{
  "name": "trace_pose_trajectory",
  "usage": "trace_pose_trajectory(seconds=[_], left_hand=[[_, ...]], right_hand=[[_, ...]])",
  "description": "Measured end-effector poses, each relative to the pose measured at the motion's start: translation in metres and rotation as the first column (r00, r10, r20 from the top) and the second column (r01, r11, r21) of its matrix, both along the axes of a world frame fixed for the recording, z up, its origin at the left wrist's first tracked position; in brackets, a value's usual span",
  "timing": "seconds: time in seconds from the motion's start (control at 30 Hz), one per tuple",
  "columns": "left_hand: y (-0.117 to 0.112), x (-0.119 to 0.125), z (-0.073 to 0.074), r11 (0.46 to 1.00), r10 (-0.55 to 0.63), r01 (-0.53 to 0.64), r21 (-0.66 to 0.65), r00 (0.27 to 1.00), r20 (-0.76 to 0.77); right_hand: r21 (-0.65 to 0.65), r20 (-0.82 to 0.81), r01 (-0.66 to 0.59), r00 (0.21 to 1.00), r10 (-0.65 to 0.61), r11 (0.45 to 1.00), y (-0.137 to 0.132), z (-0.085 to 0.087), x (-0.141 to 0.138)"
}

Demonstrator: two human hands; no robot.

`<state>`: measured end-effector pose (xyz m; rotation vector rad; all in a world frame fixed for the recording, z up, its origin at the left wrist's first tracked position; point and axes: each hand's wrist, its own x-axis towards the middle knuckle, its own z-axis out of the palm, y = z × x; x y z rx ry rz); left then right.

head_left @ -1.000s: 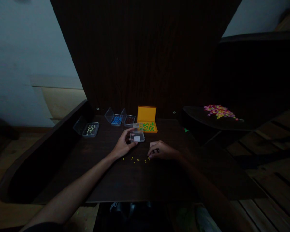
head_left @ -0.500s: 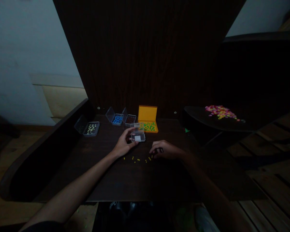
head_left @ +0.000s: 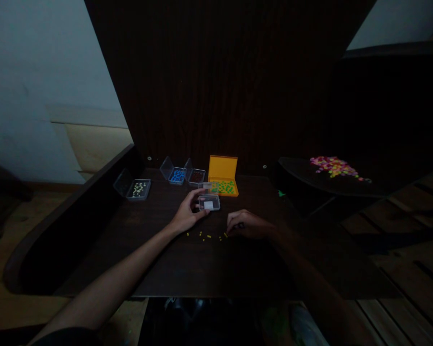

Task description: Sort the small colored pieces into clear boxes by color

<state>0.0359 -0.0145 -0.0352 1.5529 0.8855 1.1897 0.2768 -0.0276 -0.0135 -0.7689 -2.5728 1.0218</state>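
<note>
My left hand (head_left: 188, 211) is closed around the left side of a small clear plastic box (head_left: 213, 207) with its lid raised; a white label shows in it. My right hand (head_left: 248, 225) rests low over the dark tabletop, thumb and fingers pinched together at a small yellow piece, which the fingertips mostly hide. Several tiny yellow pieces (head_left: 209, 236) lie scattered in a loose row between the hands. Just behind the clear box, an open orange case (head_left: 222, 168) holds green bits.
Open clear boxes stand at the back: one with blue pieces (head_left: 178, 176), one with dark brown pieces (head_left: 197, 177), one with pale pieces (head_left: 139, 189) at left. A green scrap (head_left: 281, 193) lies right. Pink and yellow bits (head_left: 334, 166) are heaped on a raised dark ledge.
My right fingertips have closed together over a yellow piece that showed beside them before. My left hand keeps its hold on the clear box. The whole view has shifted slightly.
</note>
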Motion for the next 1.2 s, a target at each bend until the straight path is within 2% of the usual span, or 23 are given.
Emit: trace_pose_trajectory(seconds=[0.27, 0.4, 0.53, 0.77, 1.2], left_hand=[[-0.0008, -0.0003, 0.0016, 1.000, 0.004, -0.004, -0.002, 1.000, -0.022], [0.0001, -0.0007, 0.0013, 1.000, 0.004, -0.004, -0.008, 1.000, -0.013], [0.0015, -0.0009, -0.0001, 1.000, 0.008, -0.008, -0.027, 1.000, -0.007], [0.0028, -0.0012, -0.0028, 1.000, 0.004, -0.004, -0.024, 1.000, 0.009], [0.0030, -0.0015, -0.0022, 0.999, 0.014, -0.015, -0.035, 1.000, -0.005]], right_hand=[[0.042, 0.040, -0.016, 0.999, 0.015, 0.999, 0.0011, -0.0001, 0.0016], [0.103, 0.089, 0.017, 0.996, -0.027, 0.995, 0.0011, -0.0014, 0.0043], [0.100, 0.082, 0.037, 0.996, -0.045, 0.994, -0.0009, 0.0002, 0.0045], [0.118, 0.067, -0.017, 0.998, 0.009, 0.993, -0.0022, -0.0019, 0.0018], [0.164, 0.150, 0.124, 0.977, -0.149, 0.979, 0.0007, 0.0010, 0.0056]])
